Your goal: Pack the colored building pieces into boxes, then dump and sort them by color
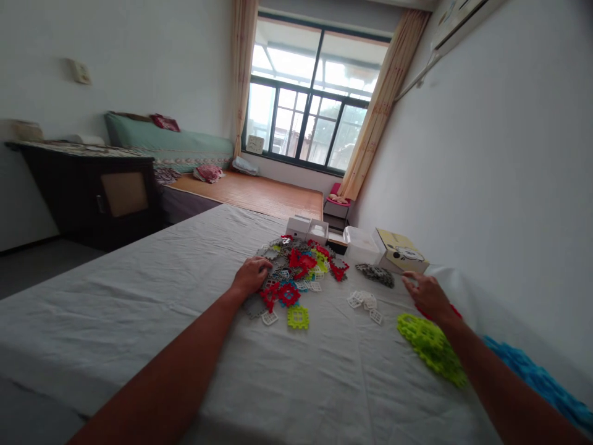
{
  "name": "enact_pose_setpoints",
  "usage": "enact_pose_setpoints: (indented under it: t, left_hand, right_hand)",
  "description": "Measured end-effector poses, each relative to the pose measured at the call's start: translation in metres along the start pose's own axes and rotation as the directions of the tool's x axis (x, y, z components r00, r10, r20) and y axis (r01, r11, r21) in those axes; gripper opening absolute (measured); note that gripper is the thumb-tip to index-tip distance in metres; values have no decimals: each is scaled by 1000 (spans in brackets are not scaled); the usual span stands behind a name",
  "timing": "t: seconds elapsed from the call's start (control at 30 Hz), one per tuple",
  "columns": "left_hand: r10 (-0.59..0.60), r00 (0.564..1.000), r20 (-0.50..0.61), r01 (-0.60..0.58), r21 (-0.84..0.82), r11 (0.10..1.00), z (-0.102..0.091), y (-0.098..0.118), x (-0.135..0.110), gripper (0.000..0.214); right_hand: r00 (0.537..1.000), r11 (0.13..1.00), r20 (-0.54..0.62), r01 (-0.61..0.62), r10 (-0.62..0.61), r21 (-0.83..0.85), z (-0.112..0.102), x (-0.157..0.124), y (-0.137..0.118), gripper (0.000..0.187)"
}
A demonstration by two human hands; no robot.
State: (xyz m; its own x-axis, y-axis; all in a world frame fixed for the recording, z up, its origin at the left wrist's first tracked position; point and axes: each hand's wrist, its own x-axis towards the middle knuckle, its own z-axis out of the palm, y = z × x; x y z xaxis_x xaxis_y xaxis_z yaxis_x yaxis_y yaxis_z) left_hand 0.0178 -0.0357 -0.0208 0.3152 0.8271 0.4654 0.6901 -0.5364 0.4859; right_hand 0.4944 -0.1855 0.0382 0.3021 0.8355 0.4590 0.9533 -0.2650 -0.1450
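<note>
My left hand [251, 275] rests at the left edge of a mixed pile of interlocking plastic building pieces [303, 262] in red, grey, green, blue and white. Its fingers are bent together against grey pieces; what they hold, if anything, is hidden. On the right, my right hand [427, 295] hovers over red pieces [455, 311], mostly covered by the hand, with its fingers apart and nothing visible in them. Below it lies a heap of lime-green pieces [430, 346]. A grey stack [376, 274] is to its left, and several small white window grids [364, 301] lie between the hands.
Blue pieces [532, 377] are heaped along the right side, by the wall. At the table's far end stand white boxes [306, 227], a clear plastic container [361, 245] and a yellow-topped box [401, 249]. A pale wrinkled cloth [176, 290] covers the table. Beyond is a bed [259, 190].
</note>
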Motion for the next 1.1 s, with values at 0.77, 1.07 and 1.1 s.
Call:
enact_pose_setpoints:
  t: [0.77,1.07,1.1]
  left_hand:
    - [22,1000,11,-22,-27,999,-2,-2,-2,28]
    - [41,998,40,-43,30,999,-4,-6,2,31]
    - [43,998,41,-44,32,999,-4,-7,3,31]
  right_hand:
    - [871,840,43,458,-490,291,13,-77,-244,29]
    - [995,956,-99,24,6,293,-10,-37,-72,39]
    - [989,959,-120,-46,83,281,-13,-31,-44,40]
